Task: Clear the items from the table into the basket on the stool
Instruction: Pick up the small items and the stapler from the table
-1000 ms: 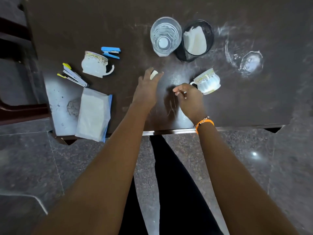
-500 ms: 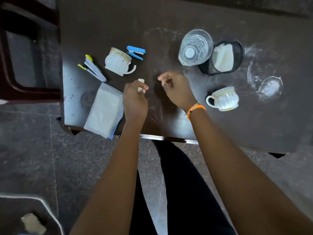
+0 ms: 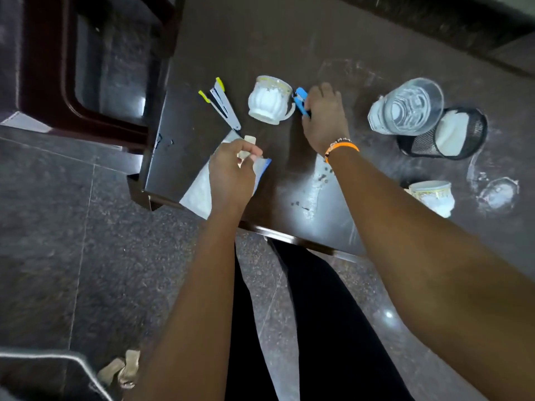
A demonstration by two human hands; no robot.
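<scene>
My left hand [image 3: 231, 175] hovers over the white pouch [image 3: 197, 192] at the table's near left corner and pinches a small pale eraser-like piece [image 3: 249, 139]. My right hand [image 3: 325, 117], with an orange wristband, reaches left and its fingers close round the blue stapler [image 3: 299, 96] beside the tipped white cup [image 3: 269, 101]. An opened grey stapler with yellow tips [image 3: 221, 104] lies left of that cup. The basket [image 3: 43, 371] shows at the bottom left corner with pale items inside.
A clear glass [image 3: 405, 107] lies on the dark table [image 3: 289, 47] next to a black mesh holder [image 3: 451, 134] with white paper. A second white cup [image 3: 431, 195] lies partly behind my right forearm. A dark wooden chair [image 3: 72, 91] stands left of the table.
The view swung left and down, bringing the basket into sight. My right hand moved from the table's middle to the blue stapler. My left hand carried the pale piece toward the near left corner.
</scene>
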